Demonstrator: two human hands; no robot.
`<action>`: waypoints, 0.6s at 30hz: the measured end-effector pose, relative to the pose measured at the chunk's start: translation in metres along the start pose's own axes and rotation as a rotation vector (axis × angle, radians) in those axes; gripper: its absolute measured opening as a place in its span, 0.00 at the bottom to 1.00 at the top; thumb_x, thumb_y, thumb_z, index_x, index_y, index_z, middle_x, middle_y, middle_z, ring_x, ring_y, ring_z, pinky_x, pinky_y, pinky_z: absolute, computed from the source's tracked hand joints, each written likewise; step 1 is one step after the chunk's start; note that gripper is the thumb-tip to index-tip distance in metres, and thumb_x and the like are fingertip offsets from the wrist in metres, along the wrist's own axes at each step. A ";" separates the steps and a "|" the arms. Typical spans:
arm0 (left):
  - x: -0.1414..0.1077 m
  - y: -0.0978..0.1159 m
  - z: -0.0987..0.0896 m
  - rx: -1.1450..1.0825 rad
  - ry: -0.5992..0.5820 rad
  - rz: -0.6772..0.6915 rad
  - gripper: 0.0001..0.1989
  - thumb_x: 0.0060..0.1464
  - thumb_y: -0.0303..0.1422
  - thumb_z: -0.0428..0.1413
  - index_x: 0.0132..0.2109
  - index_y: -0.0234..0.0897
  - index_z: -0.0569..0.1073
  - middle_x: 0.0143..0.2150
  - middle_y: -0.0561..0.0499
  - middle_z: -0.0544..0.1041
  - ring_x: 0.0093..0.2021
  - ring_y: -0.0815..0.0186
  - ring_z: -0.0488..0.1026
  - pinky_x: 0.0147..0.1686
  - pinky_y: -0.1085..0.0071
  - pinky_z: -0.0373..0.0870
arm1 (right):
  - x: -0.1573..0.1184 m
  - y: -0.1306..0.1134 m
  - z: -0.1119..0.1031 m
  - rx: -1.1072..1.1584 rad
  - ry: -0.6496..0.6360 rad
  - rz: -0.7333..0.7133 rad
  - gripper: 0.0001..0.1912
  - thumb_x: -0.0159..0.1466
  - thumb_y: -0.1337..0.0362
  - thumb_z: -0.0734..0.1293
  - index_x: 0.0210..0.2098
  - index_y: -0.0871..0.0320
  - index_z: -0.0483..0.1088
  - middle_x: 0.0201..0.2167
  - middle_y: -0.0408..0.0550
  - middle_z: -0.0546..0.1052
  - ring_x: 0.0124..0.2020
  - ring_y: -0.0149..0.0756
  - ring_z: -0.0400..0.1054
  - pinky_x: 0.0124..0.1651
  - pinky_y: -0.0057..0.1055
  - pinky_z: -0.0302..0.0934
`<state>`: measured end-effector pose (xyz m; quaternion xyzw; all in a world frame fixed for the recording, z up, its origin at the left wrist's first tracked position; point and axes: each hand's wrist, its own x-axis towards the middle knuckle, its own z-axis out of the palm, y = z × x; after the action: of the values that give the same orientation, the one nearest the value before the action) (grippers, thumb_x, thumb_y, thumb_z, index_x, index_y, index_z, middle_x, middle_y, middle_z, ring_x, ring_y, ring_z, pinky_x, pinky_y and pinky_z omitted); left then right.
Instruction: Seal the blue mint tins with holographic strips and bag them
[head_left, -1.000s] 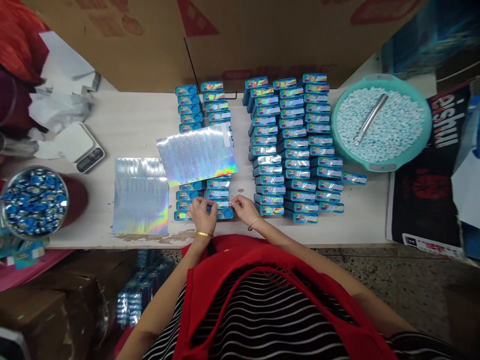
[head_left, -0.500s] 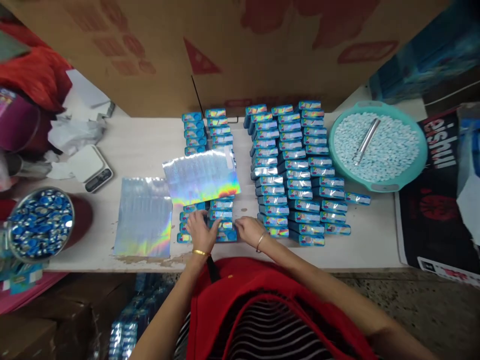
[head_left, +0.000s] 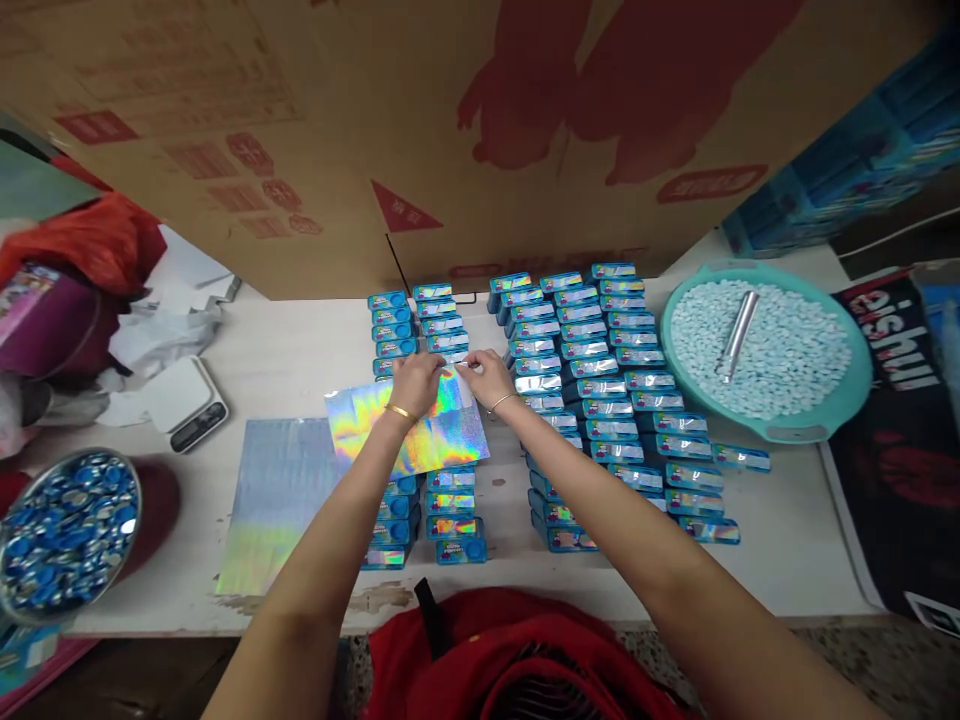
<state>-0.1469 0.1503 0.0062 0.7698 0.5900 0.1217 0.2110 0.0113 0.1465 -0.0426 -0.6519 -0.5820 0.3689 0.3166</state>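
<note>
Both my hands meet at the upper right edge of a shiny holographic sheet (head_left: 405,430), which lies over two columns of small blue boxes (head_left: 452,502). My left hand (head_left: 416,383) has its fingers pinched at that edge. My right hand (head_left: 486,378) is pinched just beside it, fingertips close to the left ones. What sits between the fingertips is too small to make out. A second holographic sheet (head_left: 277,495) lies flat on the left, partly behind my left forearm. More blue boxes (head_left: 600,385) stand in long columns to the right, some hidden by my right forearm.
A turquoise basin (head_left: 847,385) of small pale pieces holds a metal scoop (head_left: 739,335) at right. On the left are a white scale (head_left: 184,400) and a metal pot (head_left: 135,505) of blue wrapped pieces. A large cardboard box (head_left: 337,130) borders the white table's (head_left: 300,350) back.
Both hands have moved from the front boxes to the sheet's upper right edge and are now pinched there. The view has tilted upward, showing more of the cardboard box.
</note>
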 end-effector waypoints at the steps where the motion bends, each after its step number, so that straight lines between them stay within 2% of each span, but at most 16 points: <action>1: -0.001 -0.002 0.002 0.012 0.001 0.030 0.09 0.58 0.30 0.51 0.40 0.40 0.76 0.39 0.44 0.77 0.42 0.54 0.70 0.47 0.58 0.56 | 0.000 0.002 0.001 0.019 -0.019 -0.004 0.07 0.58 0.60 0.67 0.26 0.56 0.68 0.29 0.45 0.70 0.36 0.37 0.64 0.44 0.33 0.59; 6: -0.008 -0.004 0.005 0.093 0.014 0.152 0.11 0.59 0.31 0.50 0.42 0.44 0.76 0.44 0.44 0.76 0.47 0.54 0.68 0.50 0.55 0.54 | -0.002 0.003 0.005 0.131 -0.037 0.043 0.12 0.58 0.60 0.66 0.21 0.55 0.62 0.23 0.40 0.66 0.28 0.32 0.60 0.35 0.29 0.55; 11: -0.020 0.005 0.011 0.122 0.045 0.181 0.11 0.59 0.29 0.49 0.43 0.44 0.75 0.52 0.44 0.74 0.53 0.53 0.65 0.53 0.53 0.52 | -0.002 0.001 0.012 0.169 -0.019 0.155 0.13 0.57 0.59 0.66 0.20 0.55 0.62 0.21 0.39 0.66 0.26 0.31 0.59 0.31 0.28 0.52; 14: -0.050 0.022 0.009 0.086 0.049 0.151 0.09 0.59 0.29 0.50 0.41 0.42 0.75 0.53 0.43 0.73 0.53 0.54 0.66 0.51 0.55 0.56 | 0.000 0.000 0.011 0.105 -0.024 0.144 0.11 0.58 0.61 0.66 0.21 0.56 0.63 0.22 0.41 0.68 0.27 0.33 0.60 0.33 0.29 0.56; 16: -0.082 0.040 0.003 0.015 0.051 0.115 0.07 0.59 0.31 0.51 0.40 0.41 0.74 0.49 0.42 0.75 0.49 0.56 0.68 0.49 0.57 0.59 | -0.001 -0.003 0.005 0.010 -0.012 0.093 0.08 0.59 0.62 0.65 0.24 0.56 0.66 0.26 0.44 0.70 0.32 0.36 0.63 0.38 0.31 0.58; 18: -0.121 0.061 -0.007 -0.116 0.100 0.036 0.05 0.58 0.33 0.53 0.37 0.40 0.74 0.41 0.45 0.76 0.44 0.59 0.70 0.47 0.60 0.61 | -0.011 -0.009 -0.006 -0.073 0.046 0.006 0.06 0.60 0.62 0.66 0.33 0.58 0.69 0.35 0.50 0.72 0.40 0.40 0.64 0.45 0.35 0.59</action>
<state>-0.1307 0.0225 0.0484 0.7596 0.5780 0.1977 0.2232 0.0112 0.1367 -0.0310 -0.6731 -0.5856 0.3334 0.3047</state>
